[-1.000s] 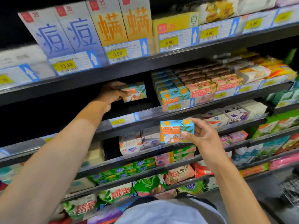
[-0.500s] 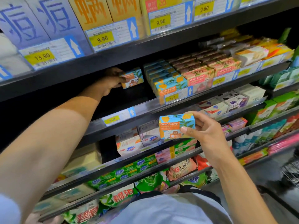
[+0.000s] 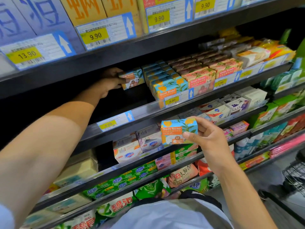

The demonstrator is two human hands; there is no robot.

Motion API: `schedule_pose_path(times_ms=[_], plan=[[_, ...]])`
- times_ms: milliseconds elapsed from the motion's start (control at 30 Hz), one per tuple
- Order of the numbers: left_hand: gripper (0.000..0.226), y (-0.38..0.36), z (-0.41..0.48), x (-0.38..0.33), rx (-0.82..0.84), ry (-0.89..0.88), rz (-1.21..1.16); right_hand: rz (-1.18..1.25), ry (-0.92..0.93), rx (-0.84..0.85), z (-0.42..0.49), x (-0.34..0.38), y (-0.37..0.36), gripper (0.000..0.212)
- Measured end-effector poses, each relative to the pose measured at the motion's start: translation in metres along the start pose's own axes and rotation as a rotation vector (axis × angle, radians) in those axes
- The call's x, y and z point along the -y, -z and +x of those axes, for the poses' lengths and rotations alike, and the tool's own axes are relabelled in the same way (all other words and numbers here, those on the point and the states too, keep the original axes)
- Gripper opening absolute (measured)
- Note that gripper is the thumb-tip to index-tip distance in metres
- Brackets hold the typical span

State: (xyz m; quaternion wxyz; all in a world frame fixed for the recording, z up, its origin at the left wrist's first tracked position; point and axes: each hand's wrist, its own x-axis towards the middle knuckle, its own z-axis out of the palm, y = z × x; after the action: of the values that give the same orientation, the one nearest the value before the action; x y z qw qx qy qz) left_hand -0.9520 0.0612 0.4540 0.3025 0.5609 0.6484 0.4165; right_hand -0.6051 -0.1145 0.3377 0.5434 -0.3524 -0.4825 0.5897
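Note:
My left hand (image 3: 110,81) reaches into the dark gap on the second shelf and grips a blue and orange Goat Soap box (image 3: 133,78) by its left end, just left of a row of the same boxes (image 3: 165,85). My right hand (image 3: 206,138) holds a second Goat Soap box (image 3: 176,132) in front of the shelves, lower down, thumb on its front face and fingers behind it.
Pink Goat Soap boxes (image 3: 206,75) stand right of the blue row. The shelf rail (image 3: 148,111) carries 8.00 price tags. Large boxes fill the top shelf (image 3: 92,7). Lower shelves hold white soap boxes (image 3: 130,149) and green packs (image 3: 122,180). A wire basket (image 3: 295,176) sits at the right edge.
The camera has moved closer and tilted, so the shelves fill more of the view. Both hands keep their boxes; the left one stays beside the blue row.

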Motion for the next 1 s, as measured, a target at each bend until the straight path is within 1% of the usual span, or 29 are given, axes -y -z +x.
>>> schedule_pose_path(times_ms=[100, 133, 233, 300, 367, 433, 467, 533, 567, 633, 700, 767, 833, 867, 1000], plan=[[0.031, 0.000, -0.001, -0.001, 0.004, -0.004, 0.031, 0.002, 0.000, 0.013, 0.002, 0.003, -0.003, 0.045], [0.036, 0.000, -0.002, -0.001, 0.005, 0.001, 0.040, 0.001, -0.003, 0.017, 0.002, 0.005, -0.004, 0.044], [0.065, -0.001, -0.014, -0.008, 0.021, 0.008, 0.138, -0.015, -0.006, 0.031, 0.004, 0.011, -0.008, 0.039], [0.077, -0.001, -0.031, -0.020, 0.030, -0.008, 0.235, -0.022, -0.005, 0.046, 0.005, 0.017, -0.010, 0.039], [0.075, 0.000, -0.058, -0.034, 0.033, -0.036, 0.271, -0.018, 0.006, 0.048, 0.009, 0.025, -0.012, 0.043], [0.072, 0.004, -0.090, -0.043, 0.027, -0.067, 0.255, 0.001, 0.028, 0.051, 0.013, 0.034, -0.015, 0.048], [0.067, 0.005, -0.106, -0.045, 0.013, -0.101, 0.245, 0.016, 0.038, 0.057, 0.016, 0.039, -0.017, 0.050], [0.046, 0.006, -0.140, -0.047, -0.010, -0.201, 0.195, 0.040, 0.043, 0.064, 0.022, 0.046, -0.023, 0.053], [0.037, 0.004, -0.156, -0.049, 0.002, -0.229, 0.138, 0.040, 0.041, 0.062, 0.024, 0.049, -0.027, 0.055], [0.030, -0.002, -0.184, -0.053, 0.058, -0.242, 0.003, 0.023, 0.036, 0.069, 0.030, 0.053, -0.035, 0.059], [0.033, -0.008, -0.204, -0.057, 0.148, -0.220, -0.077, 0.000, 0.029, 0.083, 0.035, 0.056, -0.044, 0.065], [0.045, -0.013, -0.215, -0.059, 0.204, -0.162, -0.127, 0.000, 0.020, 0.093, 0.037, 0.059, -0.054, 0.068], [0.052, -0.018, -0.221, -0.060, 0.186, -0.122, -0.139, 0.000, 0.020, 0.102, 0.039, 0.063, -0.065, 0.065], [0.052, -0.020, -0.222, -0.061, 0.162, -0.115, -0.143, -0.006, 0.021, 0.108, 0.039, 0.066, -0.071, 0.062], [0.040, -0.013, -0.217, -0.064, 0.074, -0.120, -0.161, -0.058, 0.058, 0.103, 0.043, 0.076, -0.086, 0.042]])
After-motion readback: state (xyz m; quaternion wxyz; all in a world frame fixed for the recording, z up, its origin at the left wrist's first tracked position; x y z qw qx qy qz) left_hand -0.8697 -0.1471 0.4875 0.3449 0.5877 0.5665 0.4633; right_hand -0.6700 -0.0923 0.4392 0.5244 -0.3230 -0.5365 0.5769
